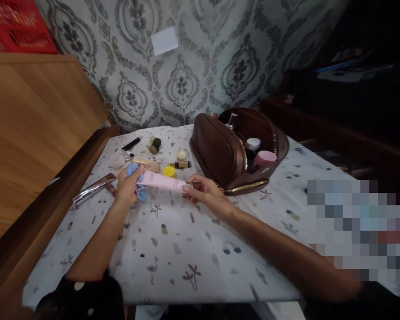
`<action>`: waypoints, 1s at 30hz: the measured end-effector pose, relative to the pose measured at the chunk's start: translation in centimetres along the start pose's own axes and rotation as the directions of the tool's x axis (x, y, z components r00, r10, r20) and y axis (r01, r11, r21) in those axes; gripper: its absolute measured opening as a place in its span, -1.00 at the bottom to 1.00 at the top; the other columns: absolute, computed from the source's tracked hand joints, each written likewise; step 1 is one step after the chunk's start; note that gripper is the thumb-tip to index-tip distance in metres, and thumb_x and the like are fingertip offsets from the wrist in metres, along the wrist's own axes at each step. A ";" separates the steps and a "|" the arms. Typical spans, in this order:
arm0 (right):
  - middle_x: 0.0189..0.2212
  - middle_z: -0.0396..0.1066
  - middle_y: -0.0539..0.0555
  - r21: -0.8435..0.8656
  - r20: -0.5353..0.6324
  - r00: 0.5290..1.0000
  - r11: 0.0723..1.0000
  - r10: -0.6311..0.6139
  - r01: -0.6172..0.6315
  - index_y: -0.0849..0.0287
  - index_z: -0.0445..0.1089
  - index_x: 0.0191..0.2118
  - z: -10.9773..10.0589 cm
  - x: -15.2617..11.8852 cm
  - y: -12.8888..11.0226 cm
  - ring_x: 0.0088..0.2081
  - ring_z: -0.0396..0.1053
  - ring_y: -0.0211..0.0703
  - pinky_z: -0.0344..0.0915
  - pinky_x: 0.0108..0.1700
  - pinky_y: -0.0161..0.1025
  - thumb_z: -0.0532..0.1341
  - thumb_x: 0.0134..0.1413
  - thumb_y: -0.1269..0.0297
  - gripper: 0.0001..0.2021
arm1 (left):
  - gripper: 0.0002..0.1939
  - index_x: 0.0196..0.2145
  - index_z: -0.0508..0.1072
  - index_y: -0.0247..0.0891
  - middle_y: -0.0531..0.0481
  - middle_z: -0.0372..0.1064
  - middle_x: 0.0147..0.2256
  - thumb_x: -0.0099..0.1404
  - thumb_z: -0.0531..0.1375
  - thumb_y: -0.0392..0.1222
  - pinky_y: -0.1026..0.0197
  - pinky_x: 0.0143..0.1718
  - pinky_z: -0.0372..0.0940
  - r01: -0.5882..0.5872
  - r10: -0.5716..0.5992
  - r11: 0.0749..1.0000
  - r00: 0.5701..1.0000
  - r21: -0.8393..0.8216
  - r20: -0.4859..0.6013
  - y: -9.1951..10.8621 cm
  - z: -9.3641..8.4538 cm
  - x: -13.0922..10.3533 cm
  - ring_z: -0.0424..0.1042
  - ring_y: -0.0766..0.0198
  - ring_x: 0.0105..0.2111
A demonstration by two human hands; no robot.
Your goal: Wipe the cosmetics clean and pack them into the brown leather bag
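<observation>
Over the near side of the scattered cosmetics: a pink tube (162, 181) is held up between both hands above the printed tablecloth (176, 271).
Tube's long axis: crosswise to the person, sloping slightly down toward the right, with the left end a little higher in view.
Left hand (126, 186): fingers closed around the tube's left end, a bunched blue cloth (142, 194) caught in the same grip and hanging below it.
Right hand (209, 194): thumb and fingers pinching the tube's right end, around the cap — how firmly, I cannot tell.
Brown bag (216, 149): open, beyond the right hand and to its right; the right hand is clearly the nearer of the two.
Inside the bag: a white-lidded jar (253, 143) and a pink-lidded jar (266, 158), side by side near the open mouth.
Forearms: the left rises steeply from the lower left; the right reaches in on a long, low diagonal from the lower right — hands apart, fingertips facing inward along the tube.
Yellow lid (169, 172): just beyond the tube's middle.
Shiny tube (93, 189): lying left of the left hand.
</observation>
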State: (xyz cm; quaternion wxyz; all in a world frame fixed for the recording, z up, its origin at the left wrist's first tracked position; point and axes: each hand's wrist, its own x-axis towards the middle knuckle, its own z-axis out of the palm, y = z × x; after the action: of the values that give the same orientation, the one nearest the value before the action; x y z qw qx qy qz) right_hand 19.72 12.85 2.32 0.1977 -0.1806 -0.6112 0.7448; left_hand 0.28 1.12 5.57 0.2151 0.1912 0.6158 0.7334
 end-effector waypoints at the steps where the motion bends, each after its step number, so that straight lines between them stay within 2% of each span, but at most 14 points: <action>1: -0.58 0.42 -0.06 0.004 0.025 0.999 1.000 0.026 -0.027 0.16 0.28 -0.34 0.0 -0.1 0.0 -0.58 0.35 -0.33 0.23 -0.53 -0.37 0.41 -0.14 -0.02 -0.58 | -0.67 -0.47 0.42 -0.28 0.23 0.16 -0.70 -0.06 0.44 -0.06 0.43 -0.85 -0.13 -0.005 0.004 0.999 1.000 -0.032 -0.030 -0.2 0.1 0.1 0.04 0.51 -0.80; 4: -0.51 0.49 0.02 0.085 0.073 0.990 0.988 0.119 -0.125 0.17 0.27 -0.35 0.2 -0.2 0.0 -0.55 0.38 -0.31 0.19 -0.53 -0.37 0.43 -0.14 -0.03 -0.56 | -0.69 -0.44 0.42 -0.29 0.19 0.27 -0.63 0.11 0.38 -0.01 0.43 -0.76 0.09 0.025 -0.044 0.986 0.993 -0.167 -0.109 -0.7 0.5 0.2 0.23 0.47 -0.71; 6: -0.46 0.51 0.06 0.178 0.071 0.984 0.968 0.165 -0.175 0.18 0.27 -0.36 0.2 -0.2 0.1 -0.54 0.39 -0.32 0.17 -0.53 -0.37 0.42 -0.12 -0.02 -0.57 | -0.71 -0.38 0.43 -0.28 0.11 0.41 -0.51 0.27 0.27 0.02 0.39 -0.60 0.30 0.078 -0.124 0.954 0.982 -0.288 -0.145 -1.0 1.1 0.0 0.38 0.41 -0.59; 8: -0.47 0.51 0.07 0.258 0.046 0.984 0.949 0.174 -0.180 0.18 0.26 -0.39 0.3 -0.1 0.2 -0.54 0.38 -0.33 0.16 -0.53 -0.37 0.43 -0.12 -0.02 -0.57 | -0.71 -0.29 0.46 -0.26 0.04 0.50 -0.36 0.38 0.15 0.03 0.29 -0.41 0.43 0.146 -0.213 0.903 0.969 -0.405 -0.125 -1.3 1.9 -0.6 0.49 0.36 -0.45; 11: -0.47 0.49 0.06 0.311 -0.009 0.991 0.943 0.132 -0.122 0.17 0.23 -0.41 0.4 -0.1 0.4 -0.53 0.37 -0.33 0.16 -0.52 -0.37 0.44 -0.19 -0.08 -0.51 | -0.69 -0.22 0.47 -0.27 -0.02 0.53 -0.27 0.37 0.16 0.06 0.22 -0.29 0.46 0.250 -0.278 0.860 0.961 -0.445 0.003 -1.9 3.4 -2.8 0.52 0.28 -0.35; 13: -0.48 0.48 0.03 0.288 -0.041 0.996 0.955 0.083 -0.067 0.16 0.22 -0.39 0.6 -0.1 0.5 -0.52 0.37 -0.32 0.18 -0.51 -0.37 0.44 -0.21 -0.12 -0.48 | -0.67 -0.22 0.47 -0.27 0.00 0.52 -0.32 0.25 0.30 0.06 0.23 -0.29 0.44 0.236 -0.211 0.896 0.972 -0.376 0.107 -2.6 4.3 -4.8 0.51 0.27 -0.36; 15: -0.55 0.43 -0.03 0.212 -0.053 0.998 0.977 0.015 -0.004 0.15 0.22 -0.35 0.9 -0.3 0.6 -0.55 0.34 -0.31 0.19 -0.51 -0.35 0.40 -0.17 -0.16 -0.48 | -0.62 -0.25 0.47 -0.27 0.04 0.48 -0.39 0.13 0.39 0.06 0.24 -0.29 0.42 0.218 -0.151 0.932 0.960 -0.290 0.237 -3.3 5.0 -6.7 0.49 0.28 -0.39; 18: -0.61 0.31 -0.11 0.046 -0.022 0.994 0.993 -0.106 0.107 0.11 0.20 -0.33 1.3 -0.7 0.7 -0.59 0.27 -0.29 0.17 -0.56 -0.34 0.35 -0.10 -0.18 -0.50 | -0.56 -0.26 0.46 -0.26 0.07 0.43 -0.46 0.06 0.43 0.09 0.26 -0.32 0.40 0.253 -0.177 0.940 0.935 -0.230 0.306 -4.2 5.6 -8.4 0.48 0.28 -0.39; 21: -0.55 0.26 -0.10 -0.084 0.025 0.983 0.979 -0.183 0.185 0.09 0.17 -0.30 1.5 -1.2 0.8 -0.56 0.26 -0.28 0.19 -0.57 -0.33 0.28 0.03 -0.17 -0.55 | -0.51 -0.25 0.45 -0.25 0.07 0.44 -0.46 0.02 0.43 0.15 0.23 -0.32 0.41 0.255 -0.185 0.935 0.944 -0.247 0.274 -4.1 5.7 -8.4 0.51 0.21 -0.35; 25: -0.51 0.22 -0.09 -0.196 0.062 0.969 0.949 -0.241 0.249 0.09 0.14 -0.29 1.6 -1.6 1.0 -0.53 0.22 -0.30 0.16 -0.54 -0.34 0.16 0.20 -0.14 -0.62 | -0.46 -0.24 0.49 -0.26 -0.03 0.53 -0.30 -0.02 0.43 0.20 0.20 -0.24 0.43 0.141 -0.104 0.949 0.984 -0.283 0.142 -2.6 5.1 -6.6 0.54 0.15 -0.24; 28: -0.52 0.24 -0.11 -0.176 0.121 0.977 0.965 -0.177 0.196 0.08 0.10 -0.28 1.7 -1.7 1.4 -0.58 0.18 -0.32 0.10 -0.59 -0.35 0.13 0.20 -0.17 -0.60 | -0.45 -0.21 0.50 -0.25 -0.07 0.55 -0.20 0.01 0.40 0.23 0.19 -0.21 0.44 0.101 -0.079 0.941 0.994 -0.324 0.078 -1.6 4.2 -5.2 0.53 0.14 -0.17; 30: -0.55 0.28 -0.12 -0.133 0.156 0.979 0.979 -0.134 0.155 0.07 0.09 -0.28 1.8 -1.7 1.5 -0.61 0.18 -0.33 0.10 -0.60 -0.35 0.13 0.18 -0.20 -0.58 | -0.45 -0.19 0.51 -0.24 -0.09 0.55 -0.17 0.03 0.38 0.24 0.18 -0.20 0.44 0.115 -0.082 0.934 0.990 -0.337 0.111 -1.5 3.9 -5.0 0.53 0.11 -0.14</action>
State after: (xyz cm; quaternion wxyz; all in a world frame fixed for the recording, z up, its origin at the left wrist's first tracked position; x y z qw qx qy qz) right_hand 20.15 10.20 1.19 0.1925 -0.0942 -0.6881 0.6932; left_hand 6.67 1.82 4.68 0.3108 0.1546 0.4765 0.8077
